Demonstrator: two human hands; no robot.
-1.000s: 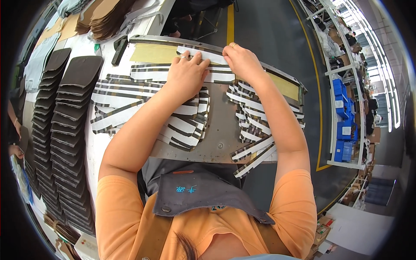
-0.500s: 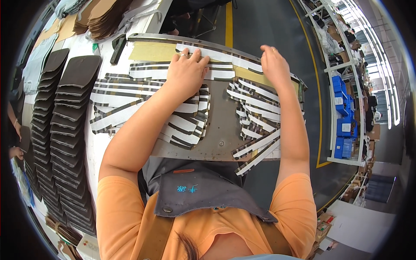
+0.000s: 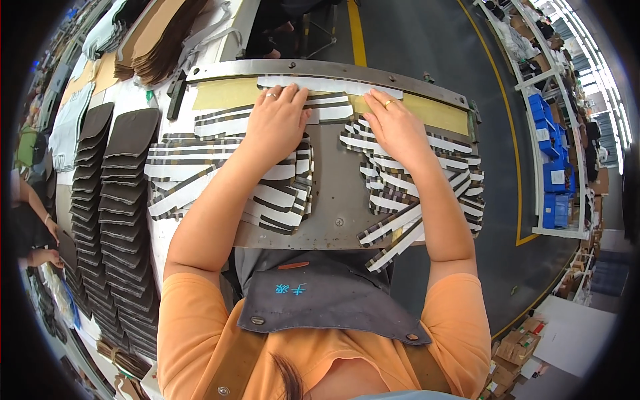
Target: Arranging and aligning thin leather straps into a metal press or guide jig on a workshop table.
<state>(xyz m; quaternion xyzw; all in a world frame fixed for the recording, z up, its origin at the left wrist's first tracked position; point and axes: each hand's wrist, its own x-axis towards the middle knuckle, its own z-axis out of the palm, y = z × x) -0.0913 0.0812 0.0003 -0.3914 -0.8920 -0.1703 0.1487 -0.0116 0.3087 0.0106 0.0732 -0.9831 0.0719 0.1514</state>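
A long white-backed strip with a checked edge [image 3: 333,85] lies along the yellow band [image 3: 220,95] beside the metal bar of the work plate. My left hand [image 3: 275,127] rests with outstretched fingers on the strip's lower edge, left of its middle. Near the strip's right end, the fingertips of my right hand [image 3: 395,127] touch it, thumb apart from the fingers. Under my left palm, further strips [image 3: 220,119] lie partly hidden. Overlapping checked and white strips form a left pile [image 3: 193,153] below my left hand and a right pile [image 3: 393,183] partly covered by my right forearm.
A raised metal bar [image 3: 333,69] edges the far side of the plate [image 3: 333,200]. On the left table stand rows of overlapping dark padded pieces [image 3: 127,180] and brown stacked pieces [image 3: 160,40]. Blue bins [image 3: 557,173] sit on shelving at right. Another person's hands show at far left.
My right hand has come down and left from beyond the strip's right end onto the strip. The strip, slanted before, now lies closer along the bar. My left hand still rests on it.
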